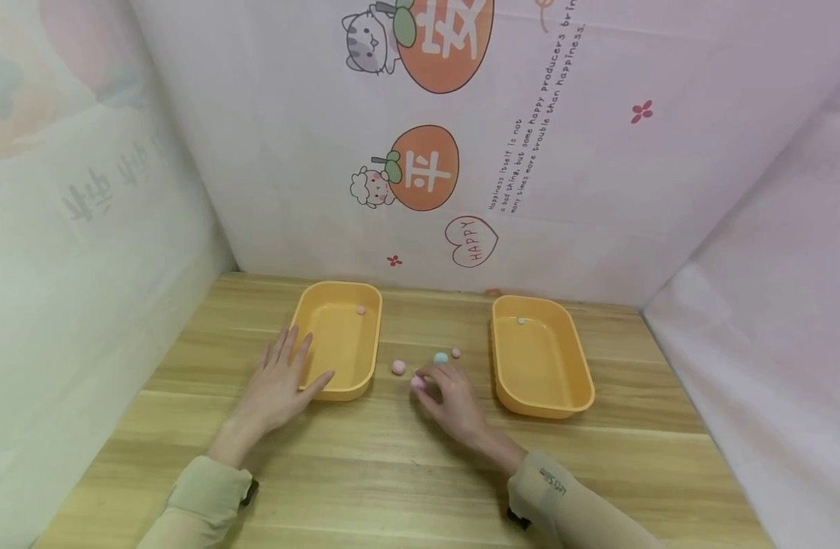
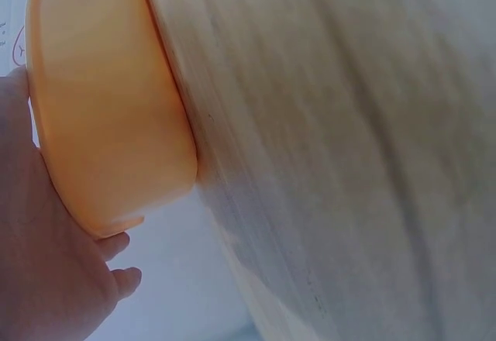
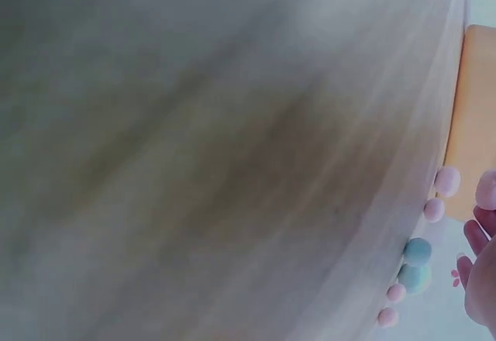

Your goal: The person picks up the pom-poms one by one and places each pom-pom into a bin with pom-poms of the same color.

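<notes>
My left hand (image 1: 275, 389) rests on the left edge of a yellow plastic tray (image 1: 342, 394), its fingers spread over the side rim and its thumb over the near corner. In the left wrist view the tray's outer wall (image 2: 116, 101) shows beside that hand (image 2: 46, 256). Between thumb and fingertips, my right hand (image 1: 457, 404) pinches a pink ball (image 1: 418, 382). The right wrist view shows this pink ball (image 3: 487, 191) above the others. Close by on the table lie another pink ball (image 1: 398, 367), a light blue ball (image 1: 441, 357) and a smaller pink ball (image 1: 456, 353).
A second yellow tray (image 1: 545, 412) stands to the right, with a small pale green ball (image 1: 521, 321) in it. One small pink ball (image 1: 361, 310) lies inside the left tray. Printed white cloth (image 1: 564, 252) encloses the wooden table (image 1: 365, 473) at the back and sides.
</notes>
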Demonstrator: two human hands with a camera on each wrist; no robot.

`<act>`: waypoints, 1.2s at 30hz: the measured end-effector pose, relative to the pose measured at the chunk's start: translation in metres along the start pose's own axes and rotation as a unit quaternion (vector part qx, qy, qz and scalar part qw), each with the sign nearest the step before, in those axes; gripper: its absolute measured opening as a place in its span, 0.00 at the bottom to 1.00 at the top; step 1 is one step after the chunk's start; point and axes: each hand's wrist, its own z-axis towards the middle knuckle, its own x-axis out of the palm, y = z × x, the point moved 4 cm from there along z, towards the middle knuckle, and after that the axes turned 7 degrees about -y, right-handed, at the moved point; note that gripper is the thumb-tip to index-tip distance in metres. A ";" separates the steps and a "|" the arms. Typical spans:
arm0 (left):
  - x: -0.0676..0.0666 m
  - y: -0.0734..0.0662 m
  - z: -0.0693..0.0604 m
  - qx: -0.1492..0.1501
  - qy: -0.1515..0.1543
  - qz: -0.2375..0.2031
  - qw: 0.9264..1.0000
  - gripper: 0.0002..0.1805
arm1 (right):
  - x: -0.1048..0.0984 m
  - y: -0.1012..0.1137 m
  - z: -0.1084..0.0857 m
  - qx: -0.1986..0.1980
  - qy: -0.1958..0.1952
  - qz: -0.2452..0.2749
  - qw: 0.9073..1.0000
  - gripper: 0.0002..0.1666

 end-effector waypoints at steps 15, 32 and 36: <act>0.000 -0.001 0.002 0.005 -0.004 0.011 1.000 0.51 | 0.000 0.007 0.018 -0.006 -0.003 0.002 1.000 0.12; 0.003 0.001 0.002 0.005 -0.001 0.013 1.000 0.50 | 0.010 0.018 0.037 -0.004 -0.022 -0.008 1.000 0.12; 0.002 0.000 0.001 0.004 0.000 0.012 1.000 0.50 | 0.013 0.021 0.042 -0.006 -0.020 -0.008 1.000 0.11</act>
